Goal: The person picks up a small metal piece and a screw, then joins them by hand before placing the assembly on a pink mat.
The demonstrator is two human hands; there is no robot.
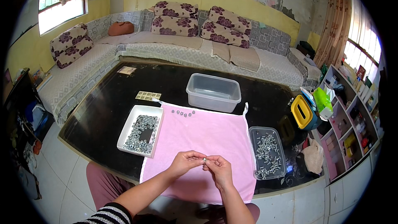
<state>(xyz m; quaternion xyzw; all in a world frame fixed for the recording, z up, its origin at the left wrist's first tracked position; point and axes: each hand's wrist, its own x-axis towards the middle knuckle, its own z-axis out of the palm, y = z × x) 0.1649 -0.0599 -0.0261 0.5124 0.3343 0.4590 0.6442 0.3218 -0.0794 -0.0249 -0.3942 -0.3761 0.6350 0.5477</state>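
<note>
Over the pink cloth, my left hand and my right hand meet fingertip to fingertip. Both are pinched on one small shiny metal fastener, mostly covered by the fingers; whether it is a nut, a bolt or both together I cannot tell. Left of the cloth, a white box holds many metal nuts. To the right, a clear plastic tray contains many short metal bolts. Several small metal fasteners lie near the cloth's far edge.
A clear, deep plastic tub stands beyond the cloth on the black table. A card with small squares lies to its left. At the right are a yellow-and-blue tissue box and a beige rag. A long sofa runs behind.
</note>
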